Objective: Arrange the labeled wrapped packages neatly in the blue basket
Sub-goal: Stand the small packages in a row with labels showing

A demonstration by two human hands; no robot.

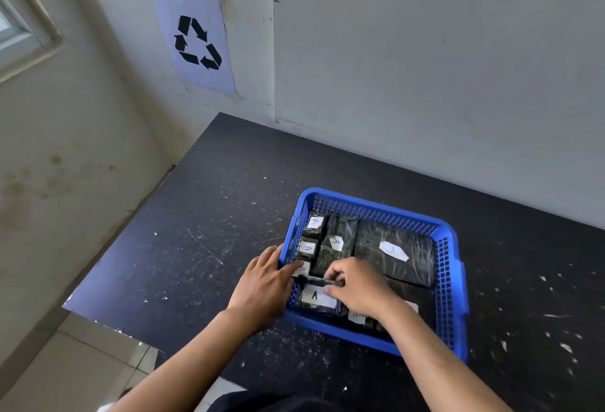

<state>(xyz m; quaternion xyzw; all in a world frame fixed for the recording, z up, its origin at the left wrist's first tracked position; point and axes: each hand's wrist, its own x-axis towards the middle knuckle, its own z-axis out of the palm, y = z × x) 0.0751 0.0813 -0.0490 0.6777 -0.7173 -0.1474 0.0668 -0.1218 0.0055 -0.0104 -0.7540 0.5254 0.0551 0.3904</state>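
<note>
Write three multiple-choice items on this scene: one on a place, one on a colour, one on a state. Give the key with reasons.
1. Where is the largest package?
A. far right of the basket
B. on the table
C. on the floor

2. What colour is the basket?
A. red
B. blue
C. green

3. How is the left hand placed?
A. raised in the air
B. flat on the wall
C. at the basket's left rim

Key: 1 A, it lies against the far right wall. 2 B, its mesh walls are blue. 3 C, its fingers reach over that rim, while the right hand works inside.
</note>
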